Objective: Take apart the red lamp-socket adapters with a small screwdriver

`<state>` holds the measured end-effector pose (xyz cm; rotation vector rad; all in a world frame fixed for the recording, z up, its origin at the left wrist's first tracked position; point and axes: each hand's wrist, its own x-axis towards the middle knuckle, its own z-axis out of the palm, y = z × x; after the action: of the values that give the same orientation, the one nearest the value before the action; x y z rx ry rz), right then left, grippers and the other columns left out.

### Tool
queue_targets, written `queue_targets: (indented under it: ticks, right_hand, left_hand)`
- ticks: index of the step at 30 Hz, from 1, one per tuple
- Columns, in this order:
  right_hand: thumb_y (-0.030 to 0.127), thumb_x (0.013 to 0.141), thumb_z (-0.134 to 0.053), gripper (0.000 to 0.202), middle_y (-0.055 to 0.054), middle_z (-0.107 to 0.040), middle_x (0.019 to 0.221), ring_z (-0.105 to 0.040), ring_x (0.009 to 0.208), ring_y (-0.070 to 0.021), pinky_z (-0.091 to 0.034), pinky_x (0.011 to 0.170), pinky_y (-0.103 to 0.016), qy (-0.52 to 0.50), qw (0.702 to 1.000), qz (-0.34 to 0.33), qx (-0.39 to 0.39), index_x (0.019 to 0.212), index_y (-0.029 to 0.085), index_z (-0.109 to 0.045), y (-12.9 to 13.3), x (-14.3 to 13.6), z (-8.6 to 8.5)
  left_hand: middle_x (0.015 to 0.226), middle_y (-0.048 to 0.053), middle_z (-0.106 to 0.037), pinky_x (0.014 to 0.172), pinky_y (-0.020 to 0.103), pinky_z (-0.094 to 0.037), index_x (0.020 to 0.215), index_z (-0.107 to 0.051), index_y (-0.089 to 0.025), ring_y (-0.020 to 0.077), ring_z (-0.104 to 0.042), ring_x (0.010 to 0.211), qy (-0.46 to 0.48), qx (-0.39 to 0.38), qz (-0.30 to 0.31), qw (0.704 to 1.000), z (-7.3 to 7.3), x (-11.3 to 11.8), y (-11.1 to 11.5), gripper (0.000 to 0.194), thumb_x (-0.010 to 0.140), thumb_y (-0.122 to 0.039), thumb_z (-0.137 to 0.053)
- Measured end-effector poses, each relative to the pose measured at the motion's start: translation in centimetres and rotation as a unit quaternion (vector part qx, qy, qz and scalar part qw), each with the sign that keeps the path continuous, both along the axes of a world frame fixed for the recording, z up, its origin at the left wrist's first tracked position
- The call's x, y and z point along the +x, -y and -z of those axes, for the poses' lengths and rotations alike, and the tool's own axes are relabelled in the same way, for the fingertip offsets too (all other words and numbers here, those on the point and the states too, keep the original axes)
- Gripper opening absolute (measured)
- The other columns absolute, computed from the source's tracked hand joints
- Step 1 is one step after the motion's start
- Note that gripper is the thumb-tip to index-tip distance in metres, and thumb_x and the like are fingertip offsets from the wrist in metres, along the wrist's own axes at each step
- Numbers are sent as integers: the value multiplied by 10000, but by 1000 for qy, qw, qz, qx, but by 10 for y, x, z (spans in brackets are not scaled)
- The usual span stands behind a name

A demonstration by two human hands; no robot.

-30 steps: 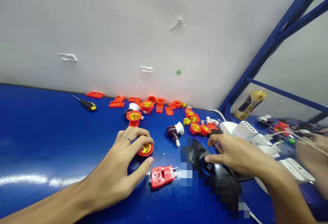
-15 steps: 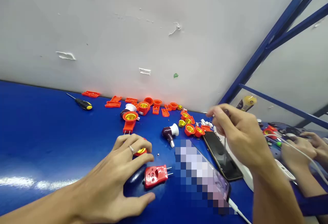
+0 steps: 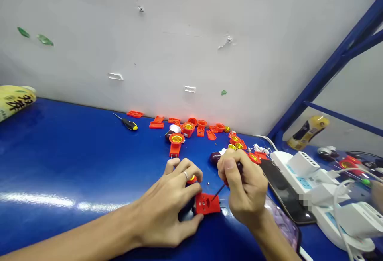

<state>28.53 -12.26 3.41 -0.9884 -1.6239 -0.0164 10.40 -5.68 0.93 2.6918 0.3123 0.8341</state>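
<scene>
Blue table [image 3: 74,153] bears parts. Left hand [image 3: 166,207]: thumb and fingers apart around end of red plug housing [image 3: 207,204]; clamping cannot be told. Right hand [image 3: 248,189]: closed around screwdriver [image 3: 220,191], tip now lowered to housing face, apparently working position. Small metal piece [image 3: 208,183] lies beside housing.

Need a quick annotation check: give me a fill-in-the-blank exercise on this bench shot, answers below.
1. The right hand holds a tool with its tip at a ____ plug body.
2. The left hand wears a ____ on one finger.
3. The loose screwdriver has a black and ____ handle.
4. The tabletop is ____.

Missing words: red; ring; yellow; blue.
</scene>
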Motion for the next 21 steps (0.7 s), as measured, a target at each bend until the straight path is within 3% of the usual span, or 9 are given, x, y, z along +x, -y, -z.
queue_targets:
  ticks: [4, 9, 13, 17, 21]
  right_hand:
    - [150, 1035, -417, 226, 38, -465, 690, -441, 575, -100, -356, 541, -260, 24, 1000, -11, 3, 825, 223, -456, 0, -6, 4]
    - [135, 1018, -429, 218, 40, -477, 692, -421, 560, -94, -354, 540, -258, 47, 999, -12, -15, 819, 215, -468, 1, -9, 2]
    - [133, 1016, -444, 222, 38, -484, 693, -446, 577, -94, -360, 546, -252, 45, 999, -8, -28, 811, 209, -482, 1, -7, 2]
    - [136, 1018, -467, 215, 42, -500, 689, -474, 583, -92, -377, 550, -248, 31, 999, -29, -8, 819, 207, -506, 2, -6, 5]
    - [164, 1072, -398, 262, 37, -492, 692, -490, 606, -98, -394, 557, -259, -62, 996, -20, 61, 832, 205, -495, 4, -5, 5]
  left_hand:
    - [1073, 53, -632, 968, 469, -336, 828, -622, -202, 253, -551, 1018, -19, -15, 0, 1000, -1, 0, 1, 89, 785, -222, -698]
    - [1156, 60, -624, 975, 507, -284, 943, -675, -230, 291, -530, 1095, -60, -16, -29, 998, 0, 1, 2, 185, 782, -287, -746]
    - [1179, 43, -619, 966, 500, -257, 944, -687, -244, 286, -520, 1135, -86, -18, -33, 996, 3, 1, 2, 109, 851, -266, -740]
    - [1083, 24, -624, 926, 459, -274, 932, -677, -221, 255, -538, 1056, -46, -35, -25, 998, 5, 1, 1, 111, 846, -256, -738]
    - [962, 15, -636, 879, 427, -300, 954, -684, -195, 227, -544, 938, 23, -31, -34, 999, 3, 2, 2, 136, 841, -254, -732]
